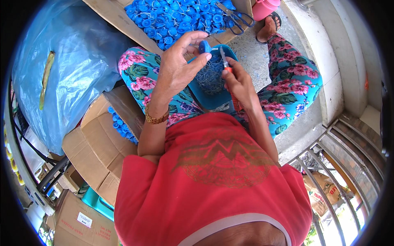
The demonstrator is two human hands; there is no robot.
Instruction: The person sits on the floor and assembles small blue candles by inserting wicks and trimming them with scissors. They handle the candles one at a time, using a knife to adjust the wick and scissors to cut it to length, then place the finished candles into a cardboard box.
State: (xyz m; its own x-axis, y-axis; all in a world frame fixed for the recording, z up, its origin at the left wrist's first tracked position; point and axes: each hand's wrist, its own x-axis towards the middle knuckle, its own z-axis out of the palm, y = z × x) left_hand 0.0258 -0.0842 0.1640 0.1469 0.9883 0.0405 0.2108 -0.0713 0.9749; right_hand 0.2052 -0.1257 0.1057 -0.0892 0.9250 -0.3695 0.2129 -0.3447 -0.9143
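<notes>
Left hand (177,67) pinches a small blue plastic cap (205,46) above the blue plastic tray (211,100); right hand (239,84) grips an orange-handled cutter (225,61) beside the cap.

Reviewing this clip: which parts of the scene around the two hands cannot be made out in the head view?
- Blue cap: mostly covered by the left hand fingers.
- Cutter: its handle is buried in the right hand; only the tip shows.
- Blue tray: its near end is hidden behind the red shirt; the scraps inside are too fine to tell apart.
- Scissors: partly cut off by the top edge.
</notes>
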